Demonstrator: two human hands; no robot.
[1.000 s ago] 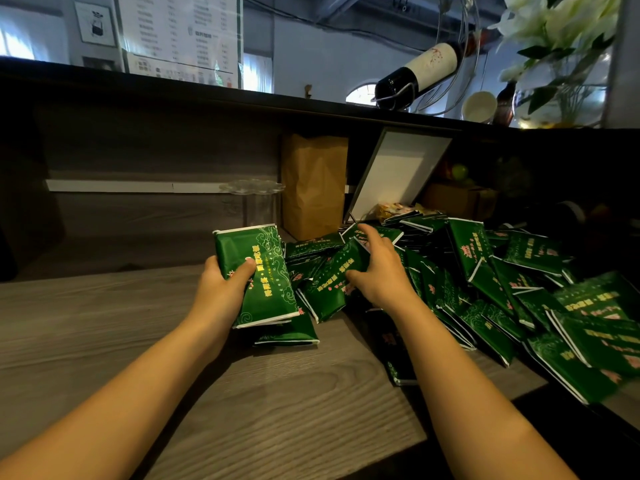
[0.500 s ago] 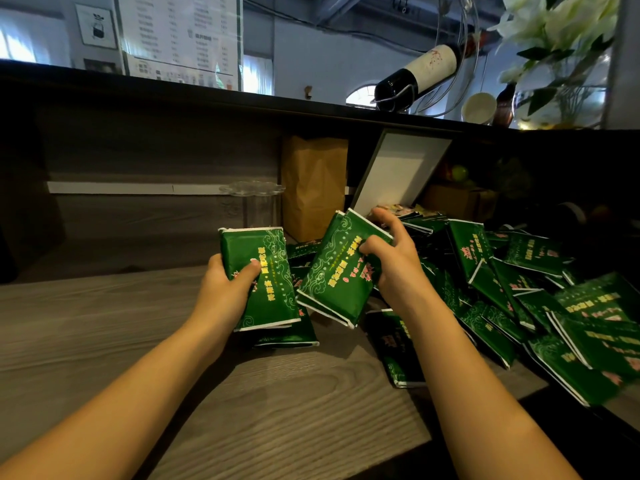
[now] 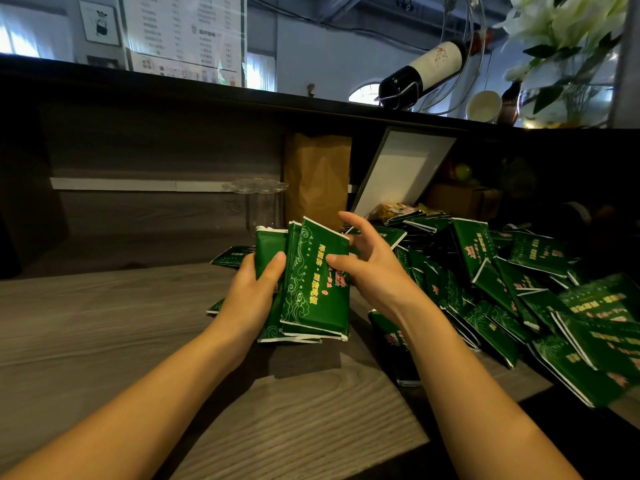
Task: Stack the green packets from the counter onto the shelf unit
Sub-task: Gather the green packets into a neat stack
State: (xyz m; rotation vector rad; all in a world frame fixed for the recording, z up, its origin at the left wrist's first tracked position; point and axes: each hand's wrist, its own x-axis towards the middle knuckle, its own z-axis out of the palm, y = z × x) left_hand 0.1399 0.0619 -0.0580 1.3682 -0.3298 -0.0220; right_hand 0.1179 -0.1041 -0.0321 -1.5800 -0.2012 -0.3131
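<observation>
My left hand (image 3: pixel 254 292) grips a small stack of green packets (image 3: pixel 313 282) held upright above the wooden counter (image 3: pixel 138 341), thumb across the front. My right hand (image 3: pixel 367 265) sits at the stack's right edge with the thumb touching the front packet and the fingers spread and lifted. A large heap of green packets (image 3: pixel 512 289) with gold and pink print lies to the right on the counter. A few loose packets (image 3: pixel 233 256) lie behind and under the held stack.
A brown paper bag (image 3: pixel 317 178) and a clear glass jar (image 3: pixel 258 206) stand at the back of the counter. A white board (image 3: pixel 401 171) leans by the heap. On the dark ledge above rest a wine bottle (image 3: pixel 426 71), a cup (image 3: pixel 485 105) and a flower vase (image 3: pixel 568 81).
My right hand lifted a packet out of the heap, carried it left and laid it against the packet in my left hand. Its fingers have now loosened from that packet.
</observation>
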